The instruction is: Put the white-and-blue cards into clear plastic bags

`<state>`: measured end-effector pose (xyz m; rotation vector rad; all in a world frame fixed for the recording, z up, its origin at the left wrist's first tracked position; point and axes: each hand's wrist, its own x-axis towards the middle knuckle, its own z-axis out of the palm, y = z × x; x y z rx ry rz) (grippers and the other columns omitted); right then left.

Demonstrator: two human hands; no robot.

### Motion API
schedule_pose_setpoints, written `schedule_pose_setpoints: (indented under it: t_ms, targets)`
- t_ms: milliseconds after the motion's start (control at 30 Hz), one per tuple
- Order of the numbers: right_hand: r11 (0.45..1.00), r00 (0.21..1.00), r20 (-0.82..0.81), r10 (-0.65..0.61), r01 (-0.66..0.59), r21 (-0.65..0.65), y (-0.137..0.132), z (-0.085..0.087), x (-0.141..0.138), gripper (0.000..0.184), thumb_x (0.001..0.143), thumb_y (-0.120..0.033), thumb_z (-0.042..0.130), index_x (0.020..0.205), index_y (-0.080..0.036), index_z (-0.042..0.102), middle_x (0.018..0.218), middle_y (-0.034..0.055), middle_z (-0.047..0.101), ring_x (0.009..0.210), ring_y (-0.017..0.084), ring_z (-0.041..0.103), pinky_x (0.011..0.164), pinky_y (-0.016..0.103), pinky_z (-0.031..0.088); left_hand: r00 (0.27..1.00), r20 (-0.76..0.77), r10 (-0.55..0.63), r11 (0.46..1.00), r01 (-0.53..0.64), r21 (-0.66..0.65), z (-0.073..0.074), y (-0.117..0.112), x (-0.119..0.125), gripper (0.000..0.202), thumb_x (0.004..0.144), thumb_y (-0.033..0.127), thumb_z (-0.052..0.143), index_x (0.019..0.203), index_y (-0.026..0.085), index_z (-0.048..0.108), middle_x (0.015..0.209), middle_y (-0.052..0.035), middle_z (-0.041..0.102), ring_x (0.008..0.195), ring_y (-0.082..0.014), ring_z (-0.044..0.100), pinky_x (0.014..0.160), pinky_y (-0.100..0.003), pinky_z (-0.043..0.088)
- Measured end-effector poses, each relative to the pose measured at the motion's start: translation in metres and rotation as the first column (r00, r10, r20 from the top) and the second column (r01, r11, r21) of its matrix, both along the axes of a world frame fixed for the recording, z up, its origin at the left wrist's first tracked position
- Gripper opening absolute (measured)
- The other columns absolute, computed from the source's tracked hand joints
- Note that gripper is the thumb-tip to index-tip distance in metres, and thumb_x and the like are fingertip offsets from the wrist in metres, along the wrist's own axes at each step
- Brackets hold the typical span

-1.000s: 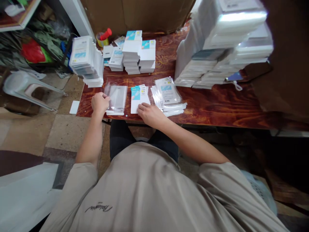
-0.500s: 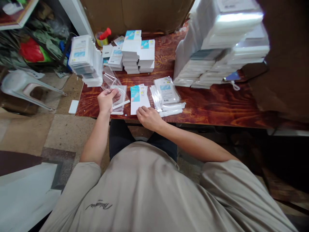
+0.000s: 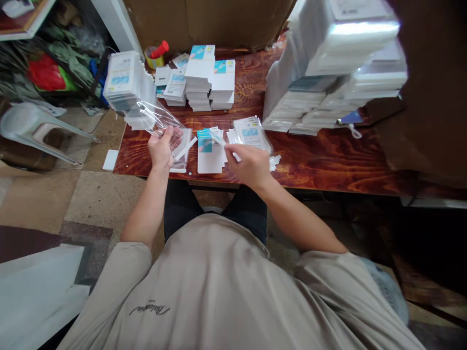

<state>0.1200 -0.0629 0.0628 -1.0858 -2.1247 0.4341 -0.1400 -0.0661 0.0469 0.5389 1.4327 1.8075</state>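
- Right hand (image 3: 248, 164) has risen off the tabletop (image 3: 328, 155), pinching what looks like a card (image 3: 216, 137); left hand (image 3: 163, 146) has lifted the sleeve (image 3: 153, 116) higher.
- Head view: sleeve empty, gripped at its near end, long axis slanting away up-left over the tabletop's left part.
- Done: bagged pile (image 3: 251, 133). Left: loose cards (image 3: 208, 160).

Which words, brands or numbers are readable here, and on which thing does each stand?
On the beige shirt: one script word, blurred, not readable.
On the printed cards at the right hand: blue and yellow labels, print too small.
On the bagged cards and the card stacks behind: print too small.
On the clear sleeve in the left hand: no text visible.
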Motion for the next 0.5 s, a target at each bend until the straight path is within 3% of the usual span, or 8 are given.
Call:
schedule_pose_setpoints:
  t_ms: [67,133,200,300,500]
  targets:
    - [0.982,0.903,-0.391,-0.180,0.140,-0.128,0.001,0.001,0.005,0.028,0.099,-0.045,0.065,0.092,-0.022,0.079,0.084,0.0039,0.076,0.073,0.019,0.068,0.069,0.033,0.051,1.000,0.014,0.023,1.000,-0.023,0.009,0.001,0.000,0.004,0.032,0.083,0.043,0.087,0.089,0.023,0.062,0.105,-0.0059,0.079,0.103,-0.0213,0.078,0.084,-0.032,0.063]
    - [0.947,0.754,-0.598,-0.271,0.097,-0.308,0.000,-0.001,0.005,0.033,0.088,-0.054,0.077,0.085,-0.022,0.077,0.077,0.0013,0.073,0.066,0.017,0.064,0.063,0.031,0.052,0.999,0.045,0.023,0.999,-0.025,0.029,0.001,-0.001,0.010,0.029,0.085,0.041,0.085,0.091,0.024,0.062,0.109,-0.0060,0.079,0.106,-0.0218,0.077,0.088,-0.034,0.063]
    - [0.898,0.677,-0.659,-0.326,0.005,-0.439,-0.001,-0.007,-0.001,0.039,0.077,-0.058,0.085,0.077,-0.021,0.075,0.070,-0.0001,0.069,0.060,0.015,0.060,0.056,0.030,0.052,0.997,0.079,0.005,0.998,-0.010,0.055,0.001,-0.001,0.019,0.026,0.087,0.038,0.083,0.092,0.024,0.062,0.109,-0.0058,0.079,0.107,-0.0219,0.077,0.091,-0.035,0.063]
    - [0.844,0.627,-0.657,-0.419,0.004,-0.536,0.002,-0.022,-0.012,0.043,0.070,-0.060,0.087,0.073,-0.019,0.073,0.067,-0.0006,0.068,0.059,0.013,0.058,0.054,0.028,0.051,0.995,0.099,-0.032,0.996,0.024,0.081,-0.001,-0.002,0.033,0.026,0.086,0.039,0.083,0.093,0.025,0.062,0.107,-0.0054,0.080,0.106,-0.0216,0.077,0.093,-0.037,0.063]
    - [0.862,0.574,-0.670,-0.471,0.140,-0.487,0.003,-0.036,-0.027,0.044,0.077,-0.062,0.080,0.078,-0.019,0.074,0.073,-0.0001,0.068,0.069,0.015,0.063,0.067,0.029,0.055,0.995,0.081,-0.055,0.990,0.044,0.137,-0.005,-0.004,0.048,0.030,0.083,0.037,0.085,0.090,0.024,0.060,0.097,-0.0035,0.078,0.103,-0.0218,0.077,0.089,-0.036,0.062]
